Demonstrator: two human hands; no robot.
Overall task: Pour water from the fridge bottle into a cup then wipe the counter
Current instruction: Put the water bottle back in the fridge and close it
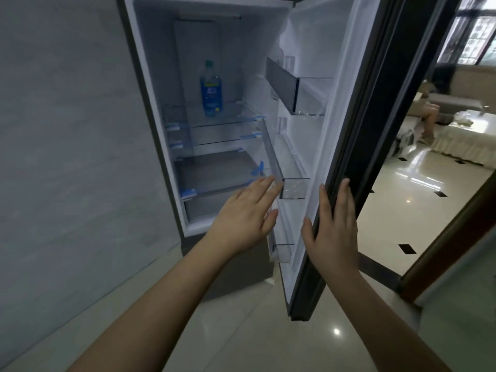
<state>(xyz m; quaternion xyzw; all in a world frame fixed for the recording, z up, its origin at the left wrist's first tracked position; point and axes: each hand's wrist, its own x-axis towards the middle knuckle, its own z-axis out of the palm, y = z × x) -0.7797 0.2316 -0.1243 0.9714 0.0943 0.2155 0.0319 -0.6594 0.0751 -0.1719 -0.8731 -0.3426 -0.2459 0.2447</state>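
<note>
1. Wall (pixel 67 130) of pale grey, matt and faintly veined, fills the left side as we look, flat and bare beside the fridge (pixel 150 130), whose dark outer edge runs down along it.
2. We see the water bottle (pixel 211 88) standing upright on a clear glass shelf (pixel 228 116) in the upper part of the white interior; it is transparent plastic with a blue label and a pale cap, slim and rounded at the shoulder.
3. Below it we count further glass shelves with blue tape at their corners, and a grey drawer (pixel 214 173) under them.
4. Our left hand (pixel 245 218) is held out flat with fingers straight and close together, holding nothing, its fingertips near the lower shelf edge and a clear door bin (pixel 294 187). The bottle sits well above and slightly left of this hand, well apart from it.
5. Our right hand (pixel 335 229) rests with straight fingers against the dark edge of the open fridge door (pixel 349 130), thumb on the white inner side; it does not curl round anything. The bottle is far up and to the left of it.
6. Glossy pale floor tiles (pixel 402 210) with small black diamond insets spread to the right, toward a room with a bed (pixel 469 130) in cream cloth.
</note>
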